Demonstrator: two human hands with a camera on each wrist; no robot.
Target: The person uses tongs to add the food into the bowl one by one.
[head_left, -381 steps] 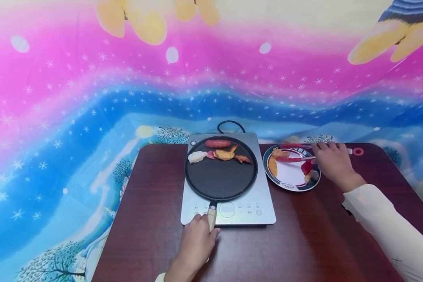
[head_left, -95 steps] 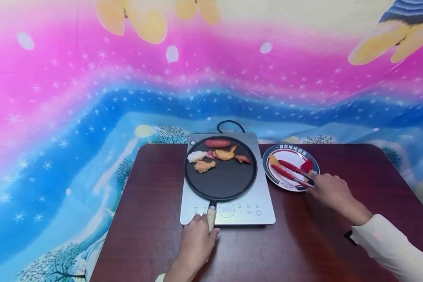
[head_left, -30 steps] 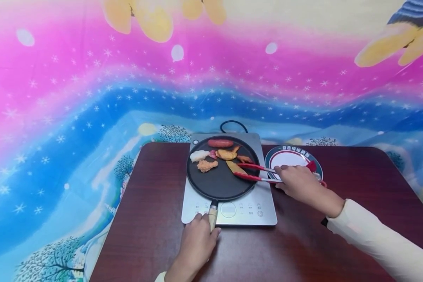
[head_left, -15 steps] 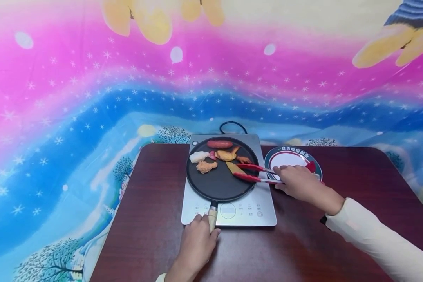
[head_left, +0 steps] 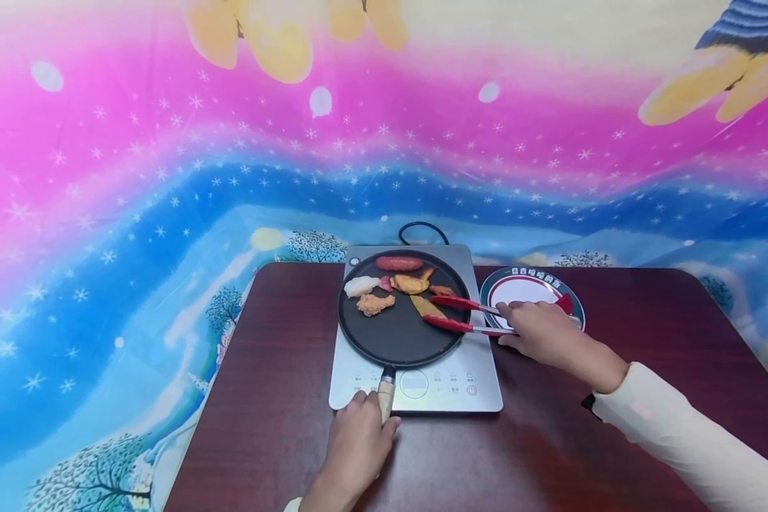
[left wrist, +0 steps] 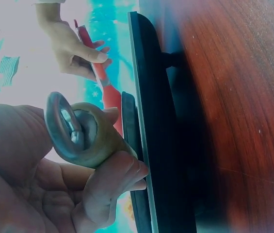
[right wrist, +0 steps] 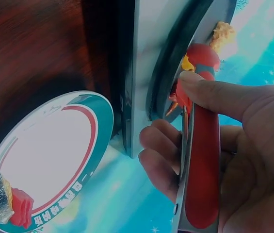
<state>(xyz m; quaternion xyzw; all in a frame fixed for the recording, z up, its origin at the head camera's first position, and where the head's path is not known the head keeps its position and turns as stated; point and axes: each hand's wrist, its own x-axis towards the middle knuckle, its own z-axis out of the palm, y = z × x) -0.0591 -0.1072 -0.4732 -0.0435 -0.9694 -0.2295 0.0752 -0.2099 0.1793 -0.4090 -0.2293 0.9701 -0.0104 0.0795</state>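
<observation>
My left hand (head_left: 356, 441) grips the frying pan's handle (head_left: 387, 398); its end ring (left wrist: 61, 127) shows up close in the left wrist view. My right hand (head_left: 540, 328) holds red-tipped tongs (head_left: 451, 323) between thumb and fingers. Their tips lie over the right half of the black pan (head_left: 397, 341), at a flat yellow wedge of food (head_left: 425, 306); whether they still pinch it I cannot tell. Also in the pan are a sausage (head_left: 400, 264), a white piece with a pink end (head_left: 361, 286), a fried drumstick (head_left: 375, 304), a golden wing-like piece (head_left: 410, 284) and a reddish-brown piece (head_left: 444, 290), partly behind the tongs.
Beneath the pan is a silver induction cooker (head_left: 486, 395), a black cord (head_left: 424, 224) behind it. Right of it stands a green-rimmed plate (head_left: 523, 291) with a red piece (right wrist: 22, 208) and a dark silvery piece (right wrist: 1, 198). All stand on a brown table (head_left: 275, 355).
Since the earliest frame, the drumstick and then the yellow wedge have gone from the plate to the pan with the tongs. Over the last second the hands hardly move.
</observation>
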